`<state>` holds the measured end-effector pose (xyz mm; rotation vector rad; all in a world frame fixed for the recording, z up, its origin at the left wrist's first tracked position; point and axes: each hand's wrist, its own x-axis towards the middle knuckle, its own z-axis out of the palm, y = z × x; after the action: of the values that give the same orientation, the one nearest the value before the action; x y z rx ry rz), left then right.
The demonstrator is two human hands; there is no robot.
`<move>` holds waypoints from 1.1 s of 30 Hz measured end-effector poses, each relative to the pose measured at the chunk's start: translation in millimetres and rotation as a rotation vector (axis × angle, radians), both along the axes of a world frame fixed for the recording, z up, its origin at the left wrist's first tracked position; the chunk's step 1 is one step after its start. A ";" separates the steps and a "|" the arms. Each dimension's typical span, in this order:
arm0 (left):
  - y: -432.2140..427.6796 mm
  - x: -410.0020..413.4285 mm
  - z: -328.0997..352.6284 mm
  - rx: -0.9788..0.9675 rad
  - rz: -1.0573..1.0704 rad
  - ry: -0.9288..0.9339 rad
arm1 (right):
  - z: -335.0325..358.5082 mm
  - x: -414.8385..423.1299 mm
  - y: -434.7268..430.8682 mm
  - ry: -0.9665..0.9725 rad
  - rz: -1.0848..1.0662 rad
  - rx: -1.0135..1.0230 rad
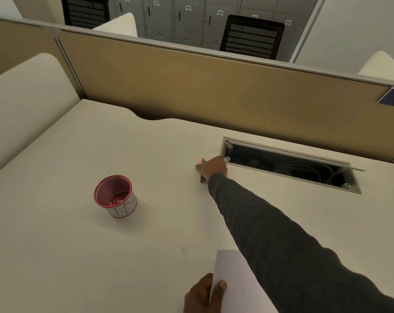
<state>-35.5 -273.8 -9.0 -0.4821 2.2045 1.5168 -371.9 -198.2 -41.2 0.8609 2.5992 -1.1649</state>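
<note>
My right hand [213, 167] reaches far across the white desk [78, 245] and closes round a small dark tool with an orange tip [202, 161], most of it hidden under the hand. At the near edge my left hand [202, 294] pinches the left edge of a white sheet of paper [234, 281], thumb on top. My dark right sleeve crosses over the sheet's right side. A red-rimmed white cup [115, 196] stands upright on the desk to the left, with small bits at its bottom.
An open cable tray [288, 164] is cut into the desk right beside my right hand, with wires inside. A tan partition [191, 91] closes the desk's far side. Black chairs and grey lockers stand beyond it.
</note>
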 end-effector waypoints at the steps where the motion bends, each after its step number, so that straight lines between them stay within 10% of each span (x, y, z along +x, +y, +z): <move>1: -0.4 -0.4 -1.9 0.006 0.000 0.012 | 0.7 0.0 2.6 -0.010 0.009 -0.019; 9: 8.6 -4.6 0.4 0.030 -0.038 0.009 | 50.6 48.5 48.8 0.072 0.255 -0.010; 18: 38.6 -8.3 31.6 0.156 0.066 0.059 | 146.1 291.4 109.4 0.320 0.282 -0.063; 27: 110.3 28.6 113.2 0.483 -0.014 0.234 | 160.0 388.2 150.2 0.333 0.141 -0.267; 33: 145.5 45.3 134.0 0.356 -0.156 0.534 | 189.1 411.1 206.8 0.508 -0.024 -0.283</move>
<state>9.8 -128.3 125.0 0.2311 2.1842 2.0676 39.2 8.6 147.9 0.5969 2.6814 -1.9134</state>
